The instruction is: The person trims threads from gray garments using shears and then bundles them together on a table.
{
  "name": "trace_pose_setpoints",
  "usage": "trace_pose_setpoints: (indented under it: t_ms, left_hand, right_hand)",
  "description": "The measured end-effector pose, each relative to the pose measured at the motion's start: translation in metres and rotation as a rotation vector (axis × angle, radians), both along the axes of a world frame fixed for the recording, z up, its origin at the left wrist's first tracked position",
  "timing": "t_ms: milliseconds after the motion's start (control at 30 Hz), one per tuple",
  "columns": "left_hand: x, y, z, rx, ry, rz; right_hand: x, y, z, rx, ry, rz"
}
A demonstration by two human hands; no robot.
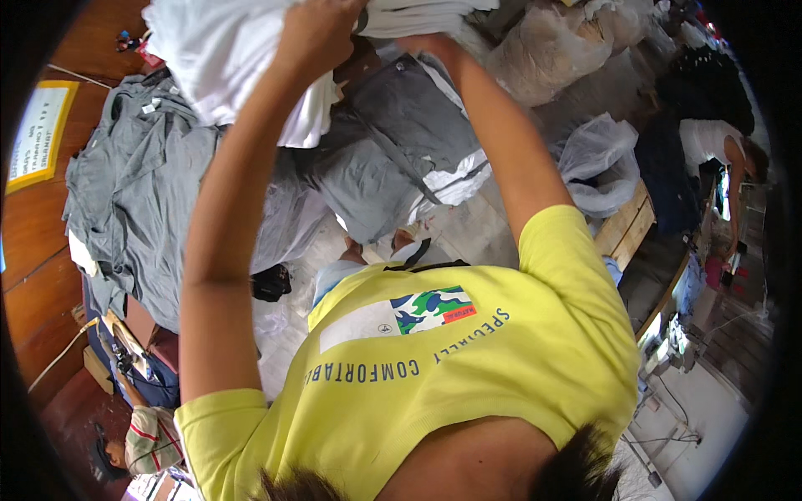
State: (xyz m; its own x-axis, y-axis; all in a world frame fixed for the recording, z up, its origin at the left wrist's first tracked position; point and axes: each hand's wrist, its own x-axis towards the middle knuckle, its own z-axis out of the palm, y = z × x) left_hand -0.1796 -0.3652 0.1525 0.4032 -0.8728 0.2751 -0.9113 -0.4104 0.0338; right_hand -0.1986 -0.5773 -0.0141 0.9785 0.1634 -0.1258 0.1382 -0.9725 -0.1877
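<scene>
Step in hand, as judged: handling white cloth at the view's top edge. Left hand [322, 33] in front of the white heap [221, 63]; right hand [430, 46] at the underside of the folded white stack [430, 13]. Fingers of both 2 hidden or cropped; cannot tell grip. Next move likely calls for even support, layers aligned.
</scene>
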Motion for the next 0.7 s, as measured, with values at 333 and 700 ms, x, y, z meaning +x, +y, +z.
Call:
trace_pose_setpoints:
  t_ms: [333, 700]
  left_hand:
    - [-0.021, -0.024, -0.159, -0.101, -0.230, 0.164]
    - [-0.133, 0.087, -0.390, -0.326, 1.115, 0.534]
  right_hand:
    - [-0.265, 0.117, -0.214, 1.070, 0.115, -0.805]
    - [-0.217, 0.159, -0.217, 0.604, 0.056, -0.908]
